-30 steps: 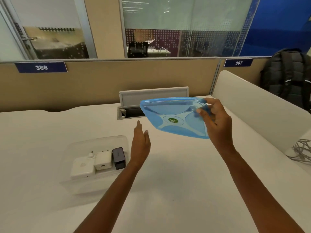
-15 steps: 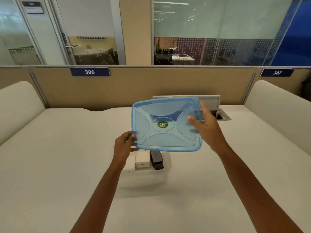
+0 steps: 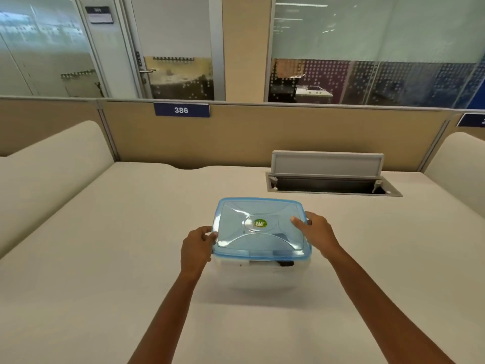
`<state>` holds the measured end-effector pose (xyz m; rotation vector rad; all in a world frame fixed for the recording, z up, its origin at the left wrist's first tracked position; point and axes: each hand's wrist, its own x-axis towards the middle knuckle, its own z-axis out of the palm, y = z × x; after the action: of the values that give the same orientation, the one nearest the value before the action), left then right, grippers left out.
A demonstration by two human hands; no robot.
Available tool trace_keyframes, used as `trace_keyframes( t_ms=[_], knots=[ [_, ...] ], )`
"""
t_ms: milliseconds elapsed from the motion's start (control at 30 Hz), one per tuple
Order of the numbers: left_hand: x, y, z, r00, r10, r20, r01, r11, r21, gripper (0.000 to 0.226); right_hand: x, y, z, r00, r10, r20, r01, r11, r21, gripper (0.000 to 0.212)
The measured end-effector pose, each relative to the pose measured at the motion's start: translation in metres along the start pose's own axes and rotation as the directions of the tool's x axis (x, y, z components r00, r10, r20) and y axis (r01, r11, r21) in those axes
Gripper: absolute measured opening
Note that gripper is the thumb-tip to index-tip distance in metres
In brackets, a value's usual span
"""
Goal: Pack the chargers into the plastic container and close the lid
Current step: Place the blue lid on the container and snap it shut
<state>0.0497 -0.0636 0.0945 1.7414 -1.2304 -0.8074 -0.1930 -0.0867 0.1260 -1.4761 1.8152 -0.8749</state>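
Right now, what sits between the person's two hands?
In the head view, the blue lid on the clear container lies between the left hand and right hand.

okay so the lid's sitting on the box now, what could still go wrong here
The blue lid lies on the container, but whether its rim has clicked down all round cannot be seen, so it may lift off later. The left hand grips only the lid's left edge and the right hand its right edge; uneven pressing could tilt the lid or slide the box on the smooth desk.
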Motion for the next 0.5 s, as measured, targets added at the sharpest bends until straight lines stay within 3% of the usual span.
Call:
trace_keyframes(
  t_ms=[167, 233, 333, 433, 500],
  knots=[
    [-0.005, -0.002, -0.003, 0.999, 0.022, 0.023, -0.025, 0.992, 0.120, 0.016, 0.008, 0.009, 0.015, 0.999, 0.036, -0.014, -0.036, 0.998, -0.055, 0.039],
    [-0.007, -0.003, -0.004, 0.999, 0.016, 0.029, -0.020, 0.990, 0.141, 0.032, 0.010, 0.011, 0.018, 0.999, 0.022, -0.037, -0.025, 0.996, -0.085, 0.039],
    [-0.008, -0.006, -0.004, 0.999, -0.026, 0.043, 0.021, 0.994, 0.111, 0.034, 0.011, 0.011, 0.022, 0.998, 0.002, -0.063, -0.009, 0.993, -0.121, 0.039],
    [-0.010, -0.008, -0.003, 0.996, -0.047, 0.070, 0.042, 0.996, 0.078, 0.014, 0.009, 0.013, 0.021, 0.996, -0.003, -0.094, -0.012, 0.986, -0.164, 0.047],
    [-0.011, -0.009, -0.003, 0.995, -0.059, 0.076, 0.055, 0.997, 0.055, 0.022, 0.005, 0.015, 0.020, 0.994, -0.008, -0.109, -0.013, 0.982, -0.187, 0.050]
  ],
)
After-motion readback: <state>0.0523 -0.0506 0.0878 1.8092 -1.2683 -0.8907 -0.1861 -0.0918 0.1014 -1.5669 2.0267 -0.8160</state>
